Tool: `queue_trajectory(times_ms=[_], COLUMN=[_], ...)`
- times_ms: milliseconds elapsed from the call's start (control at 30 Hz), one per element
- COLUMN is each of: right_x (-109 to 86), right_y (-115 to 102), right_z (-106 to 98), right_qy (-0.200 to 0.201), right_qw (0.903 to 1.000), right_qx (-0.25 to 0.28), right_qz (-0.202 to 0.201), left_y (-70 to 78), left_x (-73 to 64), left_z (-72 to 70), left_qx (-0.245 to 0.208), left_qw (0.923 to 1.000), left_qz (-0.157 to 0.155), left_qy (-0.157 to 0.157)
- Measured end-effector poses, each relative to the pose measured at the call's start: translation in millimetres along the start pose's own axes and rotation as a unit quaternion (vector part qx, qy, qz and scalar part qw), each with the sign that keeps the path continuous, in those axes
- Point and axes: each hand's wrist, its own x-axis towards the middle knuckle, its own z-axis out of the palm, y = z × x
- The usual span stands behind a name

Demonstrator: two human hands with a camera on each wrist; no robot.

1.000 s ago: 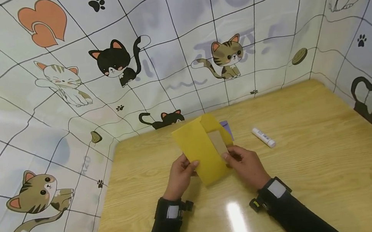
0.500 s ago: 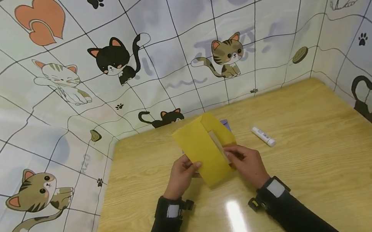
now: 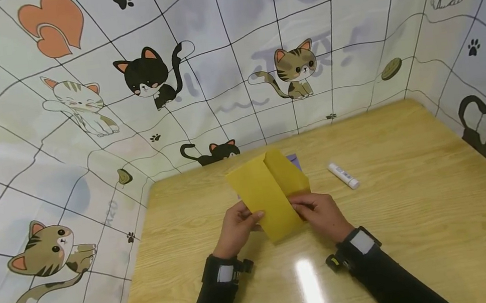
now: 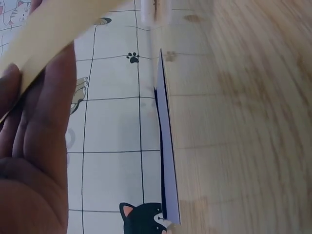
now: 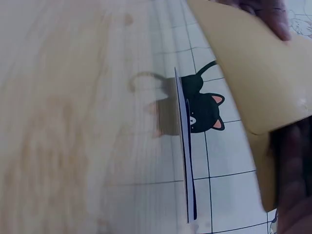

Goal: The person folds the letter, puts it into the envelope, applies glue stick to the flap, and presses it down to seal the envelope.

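Note:
A yellow paper envelope, its flap folded out to the right, is held tilted above the table. My left hand grips its lower left edge, with the thumb on the front face. My right hand is at the envelope's right-hand opening, thumb and index finger pinched at the edge; its other fingers are hidden behind the flap. In the right wrist view the envelope covers part of those fingers. No brown card shows at the opening. Behind the envelope, a purple envelope is mostly covered.
A white glue stick lies on the wooden table, right of the hands. At the table's back and sides hangs a white sheet printed with cats and grid lines.
The brown card that stuck out of the yellow envelope's opening has slid leftward inside, out of sight. My right hand followed it to the opening's edge. The left hand has stayed in place.

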Motion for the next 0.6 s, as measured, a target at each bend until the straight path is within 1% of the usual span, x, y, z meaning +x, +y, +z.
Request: queue_trajectory(times_ms=[67,100,167,200,233,267,333,400,433,500,567,600], right_x=[0.1,-0.2,-1.2,-1.8,-2.1,-2.5,-2.7,-2.1,-2.5,-2.3,-1.2,0.0], right_y=[0.8,1.0,1.7,2.4,3.2,4.3,7.1,9.3,9.9,11.4,12.2,12.9], right_z=[-1.6,-2.2,-2.9,-2.9,-2.6,-1.6,1.3,3.9,4.6,3.4,-2.0,-5.8], right_qy=[0.042,0.069,0.115,0.124,0.120,0.102,0.045,-0.015,-0.038,-0.062,-0.071,-0.073], right_qw=[0.9990,0.9974,0.9929,0.9913,0.9907,0.9911,0.9905,0.9852,0.9813,0.9769,0.9774,0.9793], right_qx=[-0.013,-0.020,-0.022,-0.014,-0.001,0.013,0.057,0.106,0.128,0.149,0.138,0.122], right_qz=[-0.009,-0.005,0.021,0.042,0.064,0.085,0.116,0.134,0.138,0.140,0.143,0.145], left_y=[0.5,1.0,1.5,2.1,2.6,3.1,4.0,5.3,5.2,5.1,5.1,5.1], left_x=[0.4,0.2,-0.8,-1.4,-1.9,-2.3,-2.4,-1.8,-2.2,-3.3,-5.3,-6.7], left_z=[0.8,1.6,3.5,5.0,6.8,8.8,12.6,14.1,13.6,7.9,-3.1,-10.1], left_qx=[-0.015,-0.028,-0.062,-0.080,-0.098,-0.113,-0.131,-0.129,-0.126,-0.125,-0.126,-0.126], left_qw=[0.9995,0.9987,0.9952,0.9931,0.9911,0.9896,0.9883,0.9892,0.9896,0.9883,0.9845,0.9817], left_qz=[-0.005,-0.007,-0.012,-0.013,-0.014,-0.013,-0.011,-0.010,-0.011,-0.013,-0.015,-0.015], left_qy=[0.027,0.043,0.075,0.085,0.089,0.088,0.077,0.068,0.068,0.086,0.121,0.142])
